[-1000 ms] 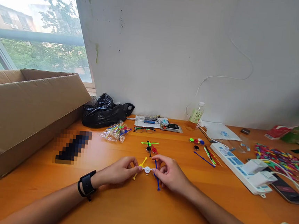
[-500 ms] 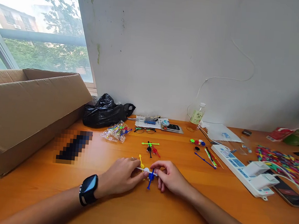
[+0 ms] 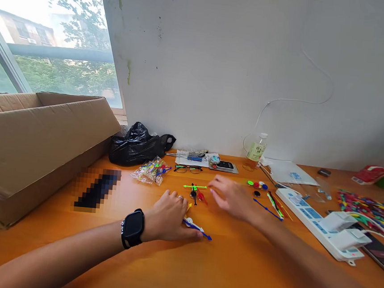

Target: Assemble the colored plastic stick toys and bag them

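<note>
My left hand (image 3: 168, 218) rests low over the table with its fingers curled round a small cluster of plastic spinner arrows. A blue arrow (image 3: 208, 237) and a white arrow (image 3: 191, 223) stick out beside the thumb, and the tip of a yellow arrow (image 3: 189, 206) shows past the fingers; the rest is hidden. My right hand (image 3: 229, 196), slightly blurred, is in the air with thumb and forefinger apart and nothing visible between them. Closest to it lie a green arrow (image 3: 188, 186), a black arrow (image 3: 195, 200) and a red arrow (image 3: 203, 199), grouped on the table.
Round coloured discs (image 3: 257, 193) and loose arrows (image 3: 268, 210) lie on the right, before a white power strip (image 3: 309, 217). Farther back are glasses (image 3: 188, 168), a bottle (image 3: 256, 152) and a black bag (image 3: 138, 148). A cardboard box (image 3: 45, 135) stands left.
My right hand has let go of the arrow cluster and moved up and away, towards the farther arrows. My left hand has turned over the cluster; the blue arrow now lies slanting alongside the white one.
</note>
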Demonstrator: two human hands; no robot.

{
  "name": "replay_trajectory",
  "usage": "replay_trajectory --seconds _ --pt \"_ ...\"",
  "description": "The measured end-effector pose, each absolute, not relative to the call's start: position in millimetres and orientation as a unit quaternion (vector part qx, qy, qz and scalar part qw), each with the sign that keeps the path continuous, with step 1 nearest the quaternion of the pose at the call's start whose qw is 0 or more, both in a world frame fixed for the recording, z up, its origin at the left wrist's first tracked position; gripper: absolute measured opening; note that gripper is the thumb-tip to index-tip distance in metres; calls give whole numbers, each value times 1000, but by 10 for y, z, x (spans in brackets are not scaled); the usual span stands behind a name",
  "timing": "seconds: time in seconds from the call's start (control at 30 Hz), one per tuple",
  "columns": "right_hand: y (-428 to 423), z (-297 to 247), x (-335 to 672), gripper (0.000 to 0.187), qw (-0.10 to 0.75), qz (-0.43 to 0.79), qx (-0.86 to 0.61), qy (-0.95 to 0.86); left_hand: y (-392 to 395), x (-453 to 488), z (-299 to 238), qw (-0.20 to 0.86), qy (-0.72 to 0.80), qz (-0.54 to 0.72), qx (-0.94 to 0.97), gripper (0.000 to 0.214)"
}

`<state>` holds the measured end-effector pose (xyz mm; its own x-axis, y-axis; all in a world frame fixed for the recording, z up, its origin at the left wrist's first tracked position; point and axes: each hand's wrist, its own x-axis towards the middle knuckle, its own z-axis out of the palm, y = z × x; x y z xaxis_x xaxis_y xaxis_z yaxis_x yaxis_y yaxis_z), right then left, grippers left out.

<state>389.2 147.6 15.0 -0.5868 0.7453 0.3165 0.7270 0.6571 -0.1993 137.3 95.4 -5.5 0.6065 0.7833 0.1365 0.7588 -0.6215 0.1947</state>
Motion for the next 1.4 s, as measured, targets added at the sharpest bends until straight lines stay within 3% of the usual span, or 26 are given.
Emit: replay_trajectory --seconds 0.13,0.33,0.5,0.63,0.83,0.97,1.03,1.17,1.23,1.3,1.4 --pt "2382 315 3899 29 135 -29 -437 -889 906 1477 -182 14 428 95 899 80" --pt "3173 183 3606 34 111 -61 -465 -876 776 1506 -156 24 397 86 913 35" --pt "3332 58 3476 37 120 -50 -470 -873 761 1490 -248 24 370 103 923 24" --pt "3441 96 3498 36 194 -28 -469 -861 838 1454 -325 49 361 118 924 21" --pt "3524 80 3543 38 381 30 -490 -783 916 1412 -351 78 371 134 915 24" --pt "3547 19 3595 15 486 92 -515 -700 907 1383 -285 61 361 156 917 46" --pt "3549 30 3631 7 529 130 -516 -661 972 1373 -161 41 349 194 916 49" --pt "3470 174 3687 12 591 218 -481 -610 1430 1368 302 -22 405 308 861 32" --pt "3380 290 3708 14 605 264 -452 -600 1795 1360 547 -25 436 365 823 33" --pt "3274 415 3730 14 606 307 -422 -600 2163 1333 710 13 464 445 766 42" --pt "3144 564 3745 14 585 357 -389 -616 2564 1258 733 228 469 545 657 60"
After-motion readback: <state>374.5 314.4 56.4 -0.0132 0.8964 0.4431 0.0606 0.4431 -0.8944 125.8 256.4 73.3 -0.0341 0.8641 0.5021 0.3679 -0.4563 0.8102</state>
